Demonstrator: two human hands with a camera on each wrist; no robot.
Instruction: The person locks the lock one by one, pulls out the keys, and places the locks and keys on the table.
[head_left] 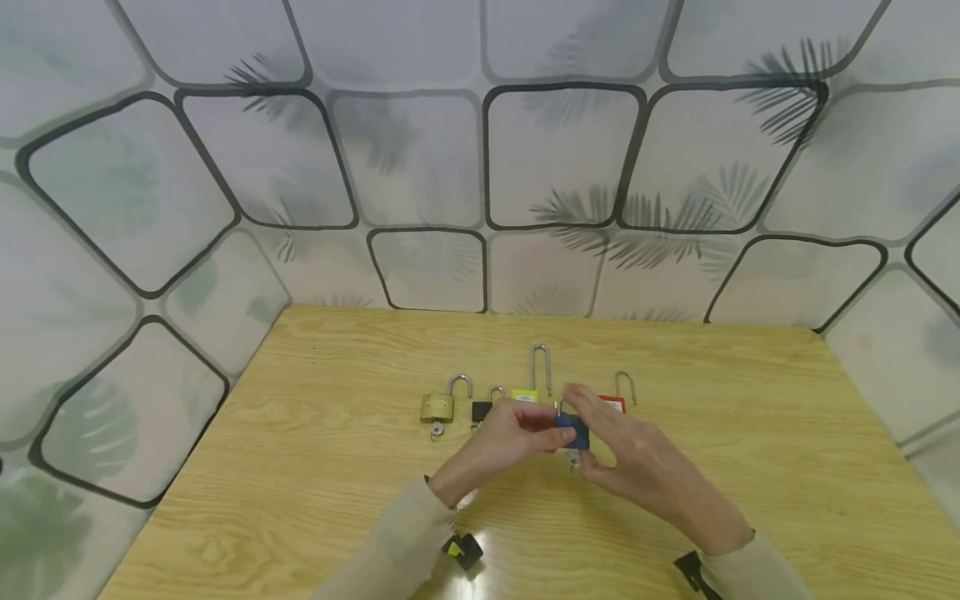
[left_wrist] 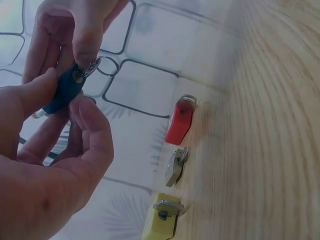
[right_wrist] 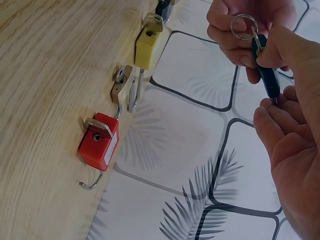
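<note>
Both hands close in on a blue padlock [head_left: 573, 432], raised above the bench [head_left: 285, 467] in front of a row of other locks. The left hand [head_left: 502, 442] pinches the body between its thumb and curled fingers, the gap between them no wider than the lock. The right hand [head_left: 630, 446] spans it lengthwise, half closed, thumb pressed at the end with the key [left_wrist: 91, 66], fingertips against the shackle [head_left: 559, 406]. A ring [left_wrist: 107, 66] hangs from the key. Forearms in pale sleeves [head_left: 397, 533] reach in from either side and converge, the right hand's fingers angled up and leftward over the lock. On the bench stand a brass lock [head_left: 437, 407] and a black lock [head_left: 482, 411] left of the hands, a yellow lock [head_left: 524, 396] just behind them, a small lock [right_wrist: 121, 87], and a red lock [head_left: 612, 403] behind the right hand.
</note>
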